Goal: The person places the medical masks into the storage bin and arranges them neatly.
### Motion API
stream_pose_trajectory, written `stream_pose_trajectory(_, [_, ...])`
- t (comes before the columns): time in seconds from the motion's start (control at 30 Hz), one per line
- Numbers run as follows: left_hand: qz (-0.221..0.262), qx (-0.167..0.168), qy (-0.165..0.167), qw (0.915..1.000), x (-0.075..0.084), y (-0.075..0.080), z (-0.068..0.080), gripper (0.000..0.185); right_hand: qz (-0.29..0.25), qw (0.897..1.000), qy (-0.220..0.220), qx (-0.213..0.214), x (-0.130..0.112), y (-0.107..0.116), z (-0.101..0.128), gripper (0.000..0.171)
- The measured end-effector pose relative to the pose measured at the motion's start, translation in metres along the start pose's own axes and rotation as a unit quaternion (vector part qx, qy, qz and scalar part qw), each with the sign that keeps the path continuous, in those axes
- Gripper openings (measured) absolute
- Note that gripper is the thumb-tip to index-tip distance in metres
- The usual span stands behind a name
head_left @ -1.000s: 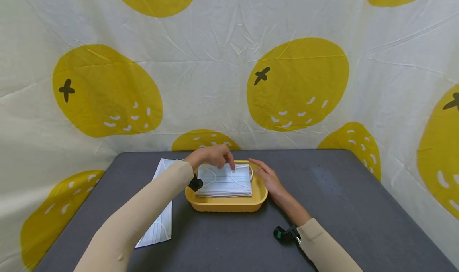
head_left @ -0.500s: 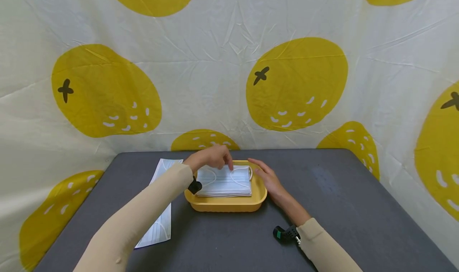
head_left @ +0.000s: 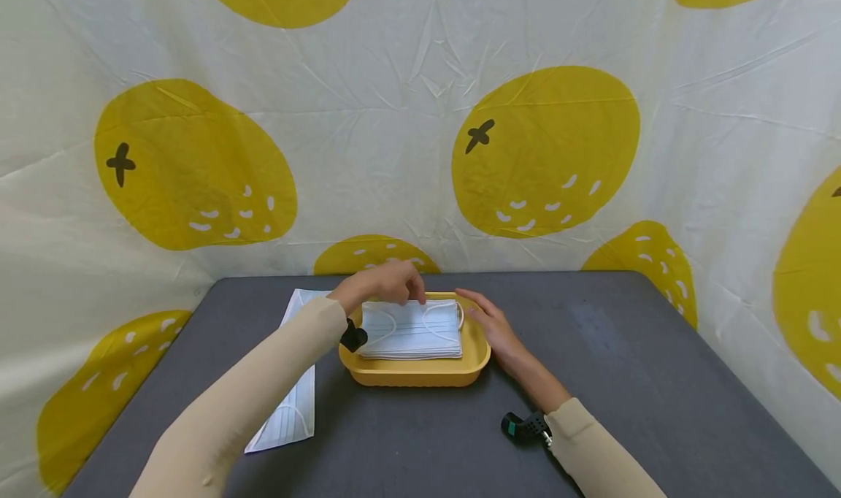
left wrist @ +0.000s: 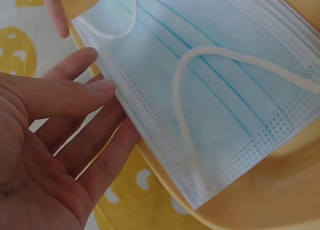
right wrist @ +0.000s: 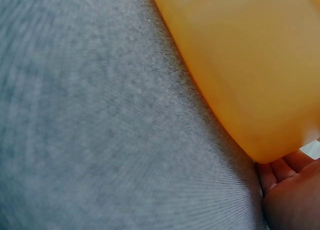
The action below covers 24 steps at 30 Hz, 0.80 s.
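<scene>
A stack of pale blue pleated face masks [head_left: 410, 334] with white ear loops lies in a yellow tray [head_left: 414, 380]. My left hand [head_left: 391, 282] reaches over the tray's far side. In the left wrist view its thumb [left wrist: 102, 89] lies at the stack's far edge, and the loosely bent fingers are beside that edge, not clasped around a mask. My right hand [head_left: 496, 330] rests against the tray's right end, with its index finger extended along the outside. Other right fingers [right wrist: 285, 170] touch the tray's lower corner in the right wrist view.
Another face mask [head_left: 296, 410] lies on the grey table [head_left: 624, 381] left of the tray, partly hidden under the left sleeve [head_left: 243, 396]. Behind the table hangs a white cloth [head_left: 374, 169] with yellow fruit prints.
My left hand's fingertips have drawn back slightly from the top of the mask stack toward its far edge. The right hand and tray stay in place.
</scene>
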State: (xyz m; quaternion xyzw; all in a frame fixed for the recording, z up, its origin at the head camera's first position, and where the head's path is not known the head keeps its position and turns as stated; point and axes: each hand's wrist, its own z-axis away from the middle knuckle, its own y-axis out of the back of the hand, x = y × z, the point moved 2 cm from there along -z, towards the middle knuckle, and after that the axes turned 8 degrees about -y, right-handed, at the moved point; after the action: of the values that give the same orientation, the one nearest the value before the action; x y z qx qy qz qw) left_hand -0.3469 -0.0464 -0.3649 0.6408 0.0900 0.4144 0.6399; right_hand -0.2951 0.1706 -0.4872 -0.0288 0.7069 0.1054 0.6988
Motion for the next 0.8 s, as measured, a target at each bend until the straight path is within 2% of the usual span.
stream_pose_trajectory(0.37, [0.016, 0.023, -0.021, 0.9994, 0.002, 0.003, 0.007, 0.032, -0.001, 1.000, -0.003, 0.003, 0.001, 0.001, 0.000, 0.045])
stream_pose_trajectory(0.63, [0.019, 0.066, -0.071, 0.9951, -0.004, 0.006, 0.015, 0.031, 0.003, 1.000, 0.005, -0.002, 0.001, 0.001, 0.001, 0.046])
stream_pose_trajectory(0.7, [0.032, 0.081, -0.075, 0.9933, -0.004, 0.007, 0.019, 0.030, 0.006, 1.000, 0.005, -0.002, 0.001, 0.001, 0.001, 0.046])
stream_pose_trajectory(0.8, [0.077, 0.110, -0.078, 0.9879, -0.005, 0.007, 0.028, 0.030, 0.005, 1.000, 0.002, 0.000, 0.002, 0.001, 0.001, 0.045])
